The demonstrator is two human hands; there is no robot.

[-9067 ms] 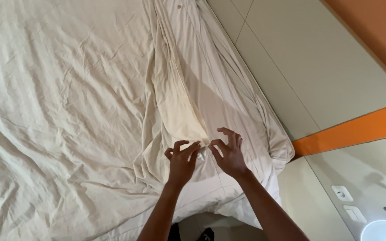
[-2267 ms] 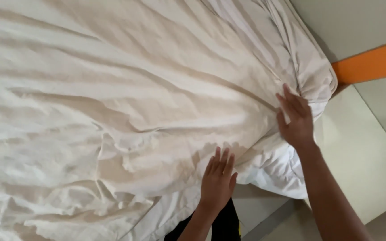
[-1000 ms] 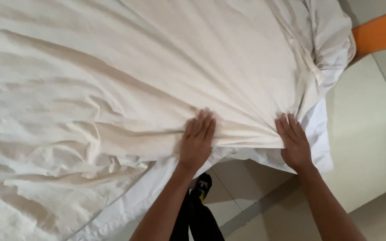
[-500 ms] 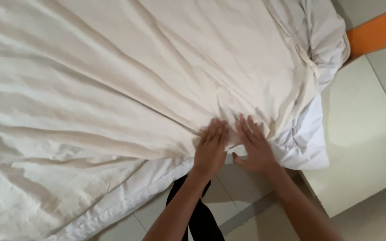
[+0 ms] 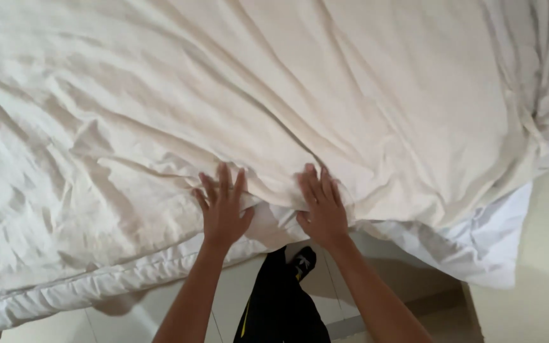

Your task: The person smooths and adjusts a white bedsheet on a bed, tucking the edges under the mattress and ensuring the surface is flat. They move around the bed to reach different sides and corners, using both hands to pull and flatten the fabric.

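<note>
Two bare hands, left hand (image 5: 222, 206) and right hand (image 5: 321, 204), press flat with fingers spread, near each other, on a wrinkled cream cotton bedsheet (image 5: 274, 108) at the bed's near edge.

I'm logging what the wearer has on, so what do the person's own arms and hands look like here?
Both forearms are bare, with no sleeves in view. The left hand and right hand wear no gloves, and no watch or bracelet shows at the wrists. Whether there is a ring is too small to tell. Below them show dark trousers with a thin yellow stripe.
</note>
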